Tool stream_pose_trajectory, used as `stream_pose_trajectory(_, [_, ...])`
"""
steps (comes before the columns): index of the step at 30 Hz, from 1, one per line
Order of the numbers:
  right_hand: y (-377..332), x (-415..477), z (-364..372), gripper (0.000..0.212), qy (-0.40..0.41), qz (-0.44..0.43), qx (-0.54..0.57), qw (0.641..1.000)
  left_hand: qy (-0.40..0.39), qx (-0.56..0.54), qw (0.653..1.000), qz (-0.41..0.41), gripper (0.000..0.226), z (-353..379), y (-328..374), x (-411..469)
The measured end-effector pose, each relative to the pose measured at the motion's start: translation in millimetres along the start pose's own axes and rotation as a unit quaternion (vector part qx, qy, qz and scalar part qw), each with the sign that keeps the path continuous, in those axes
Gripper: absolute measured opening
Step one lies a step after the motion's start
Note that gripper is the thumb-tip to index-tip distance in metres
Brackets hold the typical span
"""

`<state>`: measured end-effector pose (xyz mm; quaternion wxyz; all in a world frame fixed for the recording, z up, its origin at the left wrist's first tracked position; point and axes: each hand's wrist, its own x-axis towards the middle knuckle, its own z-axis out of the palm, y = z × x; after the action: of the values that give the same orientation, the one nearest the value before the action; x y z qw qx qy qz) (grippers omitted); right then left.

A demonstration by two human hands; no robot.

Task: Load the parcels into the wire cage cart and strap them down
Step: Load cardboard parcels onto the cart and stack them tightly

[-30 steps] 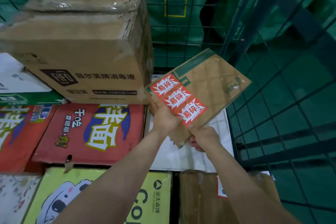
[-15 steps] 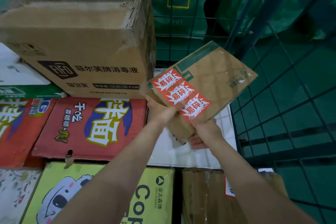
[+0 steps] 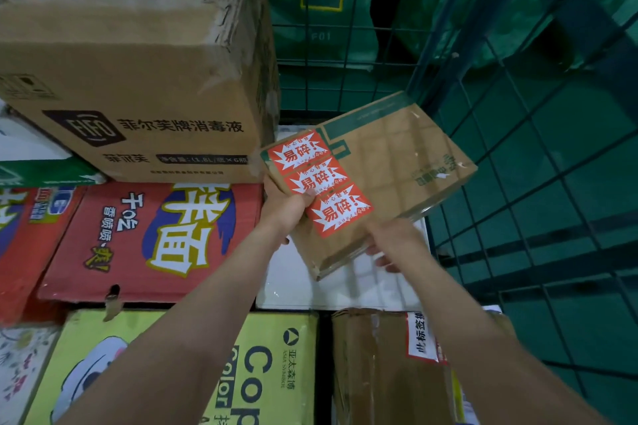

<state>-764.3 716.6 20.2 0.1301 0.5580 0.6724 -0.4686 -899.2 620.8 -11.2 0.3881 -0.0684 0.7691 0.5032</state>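
Observation:
A flat brown parcel [image 3: 390,169] with three red fragile stickers is tilted in the air inside the wire cage cart [image 3: 518,155], over a white box [image 3: 345,286]. My left hand [image 3: 286,210] grips its near left edge, thumb on a sticker. My right hand [image 3: 393,241] holds the near bottom edge from below, fingers curled under it. The parcel sits just right of a large brown carton [image 3: 138,62] stacked on top of other parcels.
Below lie a red noodle carton [image 3: 148,238], a yellow copy-paper box [image 3: 193,369] and a taped brown box [image 3: 379,366]. Green mesh walls close the back and right sides. Green bags [image 3: 321,0] hang behind the mesh.
The parcel has moved slightly forward and right, toward the cage's back right corner, with both hands still holding it. The view has shifted closer to the stack.

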Motion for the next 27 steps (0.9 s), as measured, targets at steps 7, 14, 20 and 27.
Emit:
stream_pose_trajectory(7, [3, 57, -57, 0.061, 0.164, -0.047, 0.016, 0.985, 0.023, 0.001, 0.999, -0.036, 0.066, 11, -6, 6])
stream_pose_trajectory(14, [-1, 82, -84, 0.102, 0.170, -0.069, -0.007, 0.983, 0.064, -0.008, 0.997, -0.039, 0.067, 18, -12, 20])
stream_pose_trajectory(20, [-9, 81, -105, 0.116, 0.129, -0.049, 0.019, 0.990, 0.173, -0.053, 0.983, -0.026, 0.065, 44, -10, 6])
stream_pose_trajectory(27, [16, 45, -96, 0.088, 0.164, -0.037, -0.017, 0.986, 0.175, 0.040, 0.983, 0.035, 0.058, 21, -19, -7])
